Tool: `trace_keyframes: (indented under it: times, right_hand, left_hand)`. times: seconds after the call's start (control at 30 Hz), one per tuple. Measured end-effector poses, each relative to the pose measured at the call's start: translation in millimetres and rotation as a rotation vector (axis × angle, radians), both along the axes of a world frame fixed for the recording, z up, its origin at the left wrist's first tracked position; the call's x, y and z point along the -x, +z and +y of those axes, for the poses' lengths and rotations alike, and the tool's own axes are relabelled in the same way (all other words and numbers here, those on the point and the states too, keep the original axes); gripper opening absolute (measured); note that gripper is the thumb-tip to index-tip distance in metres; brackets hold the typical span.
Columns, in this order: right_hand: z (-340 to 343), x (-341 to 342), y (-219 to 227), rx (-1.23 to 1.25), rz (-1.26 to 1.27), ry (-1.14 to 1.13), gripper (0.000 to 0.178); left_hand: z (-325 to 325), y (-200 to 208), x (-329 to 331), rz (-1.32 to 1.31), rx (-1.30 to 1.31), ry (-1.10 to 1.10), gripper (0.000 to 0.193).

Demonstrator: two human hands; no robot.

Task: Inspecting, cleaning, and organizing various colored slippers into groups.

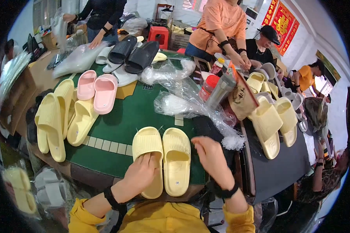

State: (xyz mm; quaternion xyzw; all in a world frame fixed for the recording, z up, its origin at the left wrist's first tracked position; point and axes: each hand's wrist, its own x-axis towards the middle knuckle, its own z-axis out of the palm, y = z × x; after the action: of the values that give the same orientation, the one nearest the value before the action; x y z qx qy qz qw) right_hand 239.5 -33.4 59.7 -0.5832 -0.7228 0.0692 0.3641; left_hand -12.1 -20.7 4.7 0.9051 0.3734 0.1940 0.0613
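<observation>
Two pale yellow slide slippers stand side by side at the table's near edge, toes pointing away. My left hand (142,171) reaches under the strap of the left slipper (147,140), its fingers curled and partly hidden inside. The right slipper (176,163) touches it and shows a small round sticker on its heel. Just right of that slipper's strap, my right hand (209,151) is raised with fingers closed together. Whatever they may hold is too small to make out. Thin clear strands stick up near the two straps.
Yellow slippers (52,124) and a pink pair (105,93) lie left on the green tabletop (144,105). Behind are black slides (142,58), bundles of white strands in plastic (179,105), and a grey flask (221,91). More yellow slippers (266,120) sit right. Several people work around.
</observation>
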Motion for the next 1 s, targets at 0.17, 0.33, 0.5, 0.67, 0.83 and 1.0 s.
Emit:
trace_keyframes:
  times: [0.17,0.33,0.5,0.67,0.83,1.0]
  right_hand:
    - [49,-1,-12,0.351,-0.297,-0.260,0.023]
    - [75,-13,-52,0.372,-0.113,-0.179,0.025]
    - [90,-4,-47,0.208,0.200,-0.095,0.020]
    - [109,23,-24,0.430,0.602,0.103,0.023]
    - [134,55,-38,0.602,0.364,0.243,0.040]
    - [145,79,-55,0.658,0.316,0.247,0.029]
  left_hand:
    - [5,-6,-6,0.087,0.079,-0.017,0.055]
    - [12,-8,-13,0.020,0.028,-0.055,0.065]
    - [18,-20,-15,0.044,0.013,-0.012,0.068]
    - [20,-24,-20,0.081,0.090,0.024,0.067]
    - [19,-28,-26,0.177,0.098,0.068,0.069]
    - [16,-26,-27,0.276,0.161,0.076,0.072]
